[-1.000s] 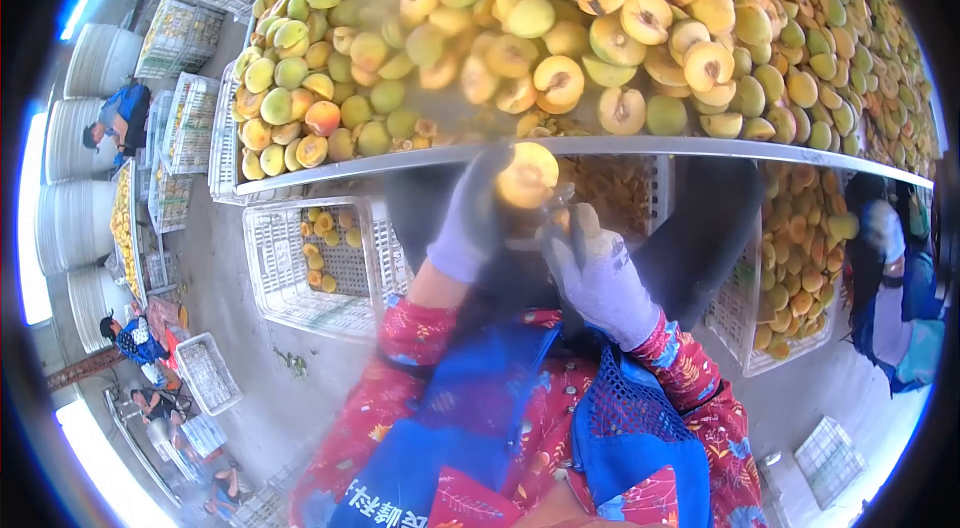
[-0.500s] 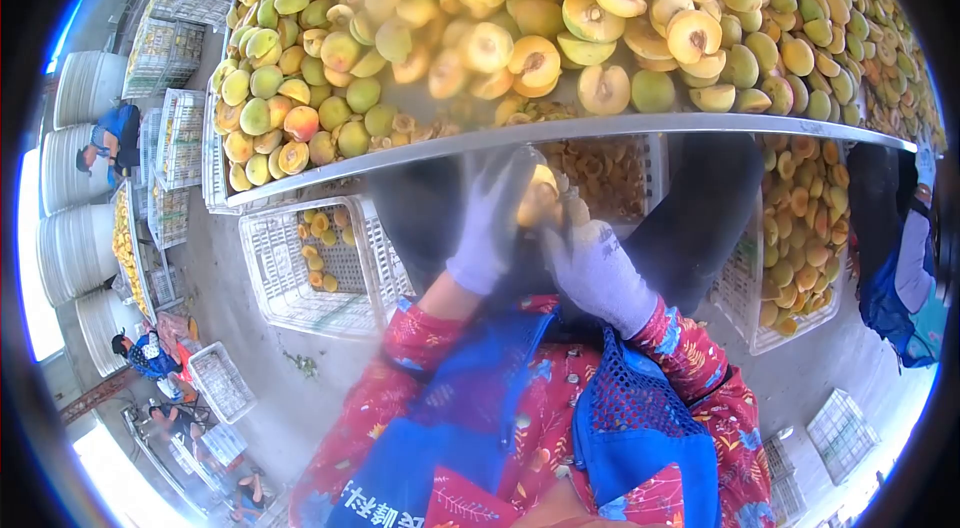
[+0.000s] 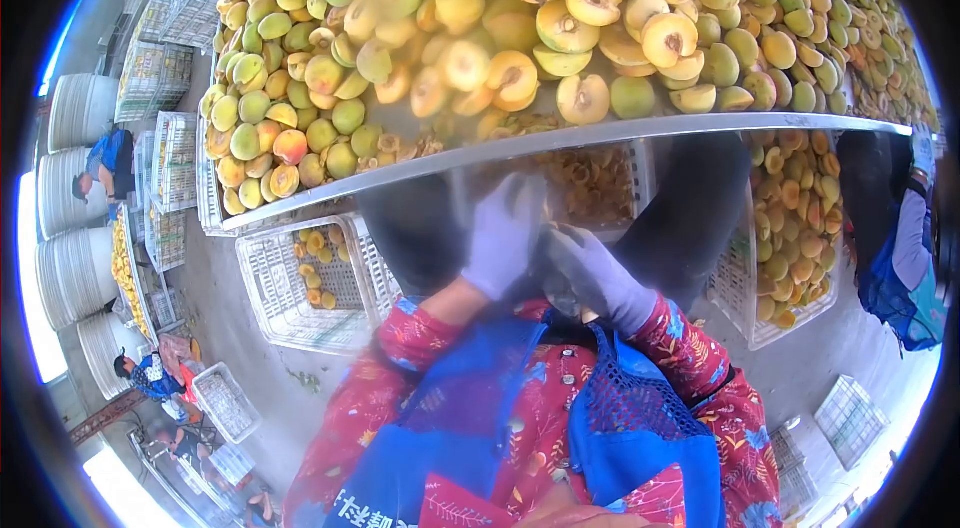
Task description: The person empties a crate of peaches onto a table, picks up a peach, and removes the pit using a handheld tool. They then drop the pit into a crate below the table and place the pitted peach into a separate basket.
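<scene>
Both gloved hands are in front of my lap, just below the metal rim of the table (image 3: 560, 135). My left hand (image 3: 503, 236), in a pale glove with darker fingertips, is curled and blurred at the fingers; whatever it holds is hidden. Close beside it, my right hand (image 3: 603, 276) is closed, its fingers pointing towards the left hand. A small pale tip (image 3: 588, 314) shows under the right hand, too little to name. Halved peaches (image 3: 583, 98) with brown hollows lie heaped on the table above the hands, with whole-looking ones (image 3: 290, 146) to the left.
Left of my legs stands a white crate (image 3: 300, 313) with some peach pieces. Another crate (image 3: 740, 278) at right is full of halves. Between my knees sits a container of brownish scraps (image 3: 590, 183). A co-worker's gloved hand (image 3: 921, 150) rests at the table's right end.
The yellow-orange peach seen between my hands is no longer visible. My right hand has turned and lowered slightly, and my left has moved a little right. The view has shifted slightly.
</scene>
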Action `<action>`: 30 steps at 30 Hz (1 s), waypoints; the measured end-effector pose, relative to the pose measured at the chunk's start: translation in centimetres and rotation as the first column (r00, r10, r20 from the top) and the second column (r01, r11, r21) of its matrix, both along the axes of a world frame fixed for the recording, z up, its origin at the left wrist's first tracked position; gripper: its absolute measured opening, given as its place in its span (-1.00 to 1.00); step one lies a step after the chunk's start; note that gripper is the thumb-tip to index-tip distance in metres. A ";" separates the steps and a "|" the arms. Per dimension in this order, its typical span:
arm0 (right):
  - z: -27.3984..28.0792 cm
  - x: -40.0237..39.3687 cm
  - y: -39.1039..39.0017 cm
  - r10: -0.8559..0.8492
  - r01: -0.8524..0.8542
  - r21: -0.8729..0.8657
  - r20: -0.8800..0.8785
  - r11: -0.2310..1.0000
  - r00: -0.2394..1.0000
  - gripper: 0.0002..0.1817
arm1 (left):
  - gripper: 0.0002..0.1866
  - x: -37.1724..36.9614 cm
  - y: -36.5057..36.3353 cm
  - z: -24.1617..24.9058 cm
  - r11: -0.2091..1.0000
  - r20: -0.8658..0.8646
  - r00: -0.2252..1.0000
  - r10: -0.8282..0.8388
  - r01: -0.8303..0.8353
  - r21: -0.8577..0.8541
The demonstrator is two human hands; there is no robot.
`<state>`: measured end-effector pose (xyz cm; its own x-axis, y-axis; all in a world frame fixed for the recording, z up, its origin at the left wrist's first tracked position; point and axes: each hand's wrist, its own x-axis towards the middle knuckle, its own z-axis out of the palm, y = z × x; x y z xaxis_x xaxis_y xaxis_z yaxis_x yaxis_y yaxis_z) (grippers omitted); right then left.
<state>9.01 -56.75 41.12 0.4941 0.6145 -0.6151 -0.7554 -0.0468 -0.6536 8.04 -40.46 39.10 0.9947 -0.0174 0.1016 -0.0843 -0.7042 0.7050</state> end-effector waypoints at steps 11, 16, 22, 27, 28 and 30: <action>-0.9 -0.1 -1.9 0.040 -0.035 0.076 -0.059 0.996 0.997 -0.63 | -0.63 0.5 0.1 -2.7 0.966 -0.043 0.982 -0.184 0.189 0.177; -2.7 -1.1 -2.9 0.090 -0.115 0.029 0.450 0.993 0.889 -0.75 | -0.66 0.5 -0.1 -3.5 0.935 0.040 0.959 -0.280 0.263 0.239; -4.7 -2.0 -3.1 -0.029 0.004 0.175 0.139 0.985 0.990 -0.85 | -0.64 1.7 -3.2 0.4 0.975 -0.537 0.843 -0.023 0.139 0.175; -4.8 -1.3 -4.5 -0.026 -0.083 0.168 0.561 0.982 0.828 -0.76 | -0.60 -0.4 -2.1 -2.7 0.966 -0.189 0.951 -0.245 0.256 0.037; -4.1 -1.1 -4.5 0.016 -0.074 0.151 0.356 0.986 0.934 -0.77 | -0.59 -0.8 -2.2 -3.4 0.972 -0.123 0.967 -0.224 0.230 0.037; -0.6 -0.1 -4.2 0.071 -0.069 0.028 -0.090 0.997 0.993 -0.78 | -0.66 -2.1 -2.1 -6.8 0.971 0.121 0.975 -0.187 0.164 0.175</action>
